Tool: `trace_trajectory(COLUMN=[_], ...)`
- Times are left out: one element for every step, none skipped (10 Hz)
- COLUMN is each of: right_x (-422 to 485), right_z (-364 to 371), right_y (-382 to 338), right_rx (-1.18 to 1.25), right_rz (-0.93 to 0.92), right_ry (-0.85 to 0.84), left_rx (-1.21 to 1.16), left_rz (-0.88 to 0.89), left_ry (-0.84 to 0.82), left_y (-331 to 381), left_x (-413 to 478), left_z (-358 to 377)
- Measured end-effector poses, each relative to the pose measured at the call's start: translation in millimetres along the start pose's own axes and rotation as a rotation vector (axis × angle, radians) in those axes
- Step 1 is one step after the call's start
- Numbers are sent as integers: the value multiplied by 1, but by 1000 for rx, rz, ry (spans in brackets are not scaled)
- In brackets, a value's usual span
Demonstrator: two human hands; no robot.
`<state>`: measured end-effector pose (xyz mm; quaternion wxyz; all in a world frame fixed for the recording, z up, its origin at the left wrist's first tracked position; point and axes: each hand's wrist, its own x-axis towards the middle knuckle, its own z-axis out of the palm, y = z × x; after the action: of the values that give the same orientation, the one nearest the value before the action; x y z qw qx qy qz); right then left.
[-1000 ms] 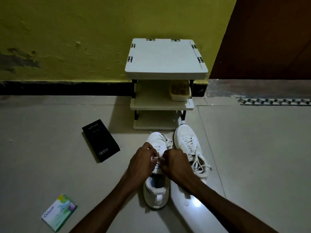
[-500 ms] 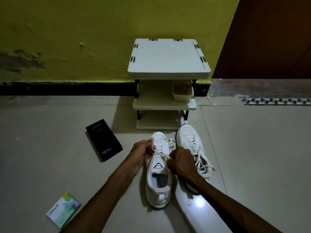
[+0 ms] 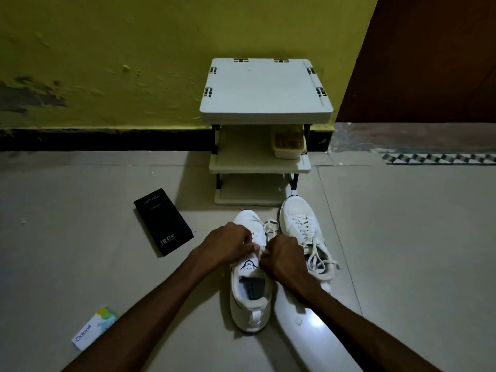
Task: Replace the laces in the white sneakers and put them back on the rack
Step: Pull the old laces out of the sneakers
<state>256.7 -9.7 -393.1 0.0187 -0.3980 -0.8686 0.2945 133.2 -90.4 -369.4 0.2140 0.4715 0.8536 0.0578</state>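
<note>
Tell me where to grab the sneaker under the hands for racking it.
Grip the sneaker at its heel collar, from above on the near side: the opening faces up, the heel lies nearest, and a pull loop stands there.

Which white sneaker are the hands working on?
The left sneaker, showing its SPEED label: left hand and right hand pinch its lace. The right sneaker is unheld.

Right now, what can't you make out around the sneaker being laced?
Head view only.
Upper eyelets of the left sneaker: covered by the left hand and right hand pinching the lace.
Heel of the right sneaker: behind the right forearm.
Contents of the tub on the rack: too dim, too small.
</note>
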Motion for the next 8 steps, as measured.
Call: trace_trajectory(right_x=[-1, -3, -4, -5, -3, -3, -3, -4], right_z=[0, -2, -1, -1, -1, 0, 2, 2], right_y=[-1, 1, 2, 0, 1, 1, 1, 2], right_rx=[-49, -74, -79, -105, -106, -94, -67, -55], right_rz=[-8, -31, -57, -55, -61, -55, -46, -48], right_ry=[12, -9, -9, -10, -13, -5, 12, 16], left_rx=[28, -780, -1906, -1622, -1297, -1249, -966, -116], left_rz=[52, -58, -405, -294, -150, -70, -21, 92], left_ry=[79, 310, 368, 104, 8, 43, 140, 213], left_y=[0, 6, 0, -16, -17, -4, 3, -3], left_x=[1, 2, 5, 5, 0, -2, -1, 2], left_z=[8, 0, -30, -36, -29, -21, -7, 9])
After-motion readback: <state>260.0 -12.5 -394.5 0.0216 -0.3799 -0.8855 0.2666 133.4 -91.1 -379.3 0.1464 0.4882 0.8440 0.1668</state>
